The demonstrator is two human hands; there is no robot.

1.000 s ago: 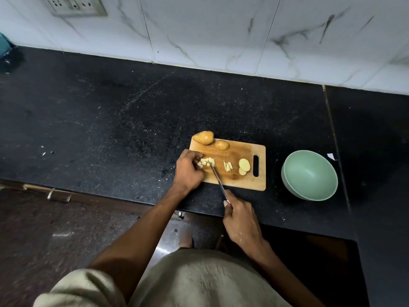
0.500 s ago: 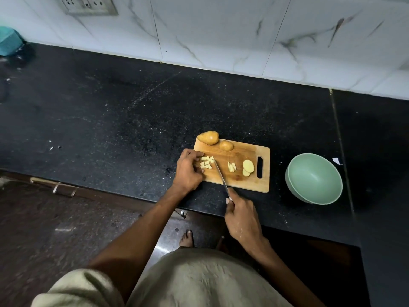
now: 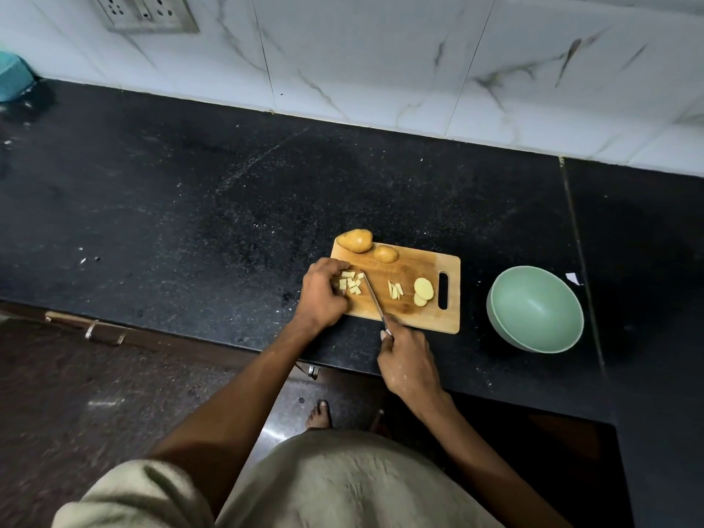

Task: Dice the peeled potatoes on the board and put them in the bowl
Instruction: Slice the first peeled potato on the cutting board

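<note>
A wooden cutting board [image 3: 407, 314] lies on the black counter. Two whole potatoes [image 3: 356, 240] sit at its far left corner. My left hand [image 3: 322, 295] curls its fingers around a small heap of potato dice [image 3: 350, 283] at the board's left end. My right hand [image 3: 407, 362] grips a knife [image 3: 372, 297] by its handle, the blade lying on the board just right of the dice. A few potato strips [image 3: 395, 290] and round slices [image 3: 423, 290] lie toward the board's handle slot. The green bowl [image 3: 535, 310] stands right of the board with nothing visible inside.
A white marble-tiled wall with a socket plate [image 3: 146, 11] backs the counter. A teal object [image 3: 11, 78] sits at the far left. A white scrap [image 3: 572, 278] lies behind the bowl. The counter edge and a drawer handle [image 3: 85, 328] run below the board.
The knife blade has shifted slightly along the board beside the dice; my left hand stays curled on the heap. The view has drifted a little.
</note>
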